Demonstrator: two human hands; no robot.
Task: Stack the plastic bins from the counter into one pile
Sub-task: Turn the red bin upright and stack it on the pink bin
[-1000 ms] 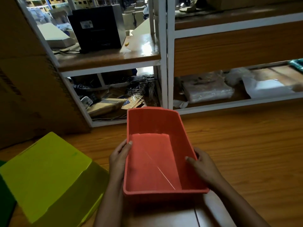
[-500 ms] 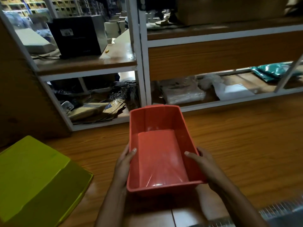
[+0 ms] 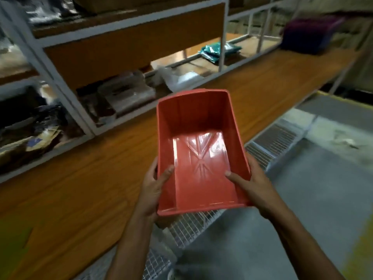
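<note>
Gripping a red plastic bin by its near end, the left hand and right hand clamp opposite long walls, thumbs hooked inside the rim. The bin is empty, open side up, held in the air beyond the wooden counter edge, above a metal floor grate. Past the counter's far end sits a purple bin, blurred.

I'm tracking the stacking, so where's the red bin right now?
In the head view's centre, the red bin is held between the left hand and right hand, over the wooden counter's edge.
</note>
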